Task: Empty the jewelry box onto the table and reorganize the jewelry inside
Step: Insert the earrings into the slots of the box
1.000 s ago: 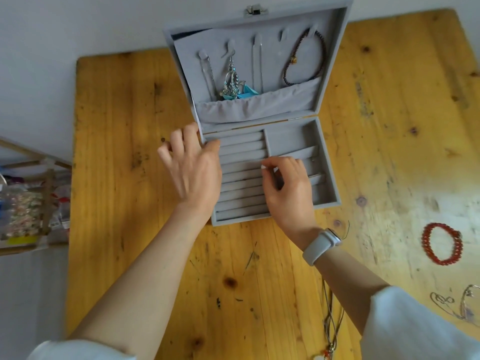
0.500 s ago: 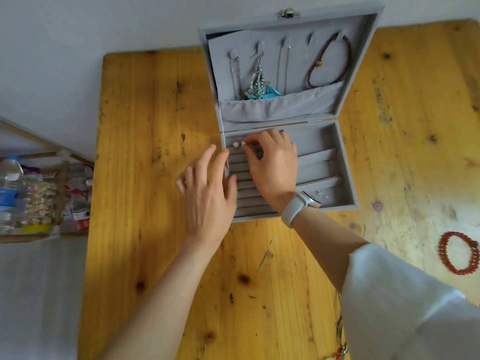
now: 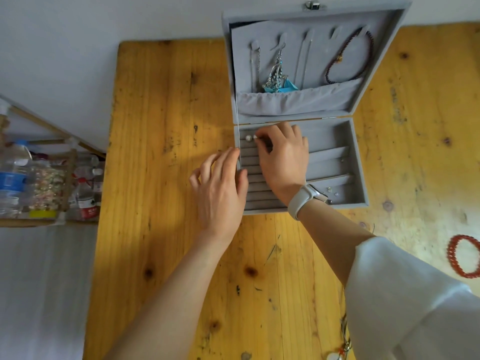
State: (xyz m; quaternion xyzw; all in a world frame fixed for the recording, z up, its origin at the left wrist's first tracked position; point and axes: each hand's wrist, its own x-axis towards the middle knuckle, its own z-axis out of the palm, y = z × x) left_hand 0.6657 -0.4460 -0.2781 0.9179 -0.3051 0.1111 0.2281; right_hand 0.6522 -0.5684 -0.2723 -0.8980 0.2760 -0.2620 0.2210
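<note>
No legible writing on jewelry box, bottles

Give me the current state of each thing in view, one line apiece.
Grey velvet jewelry box: open, lid upright.
Dark beaded bracelet: hanging in lid.
Silver dangling earring: hanging in lid.
Small pearl stud: seated in top ring roll.
Right hand: pinching something small beside the stud.
Left hand: fingers relaxed, touching box's left edge.
Red beaded bracelet: lying on wooden table.

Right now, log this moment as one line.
right hand: seating pearl stud in ring rolls | left hand: open, steadying jewelry box | red bracelet: on table
</note>
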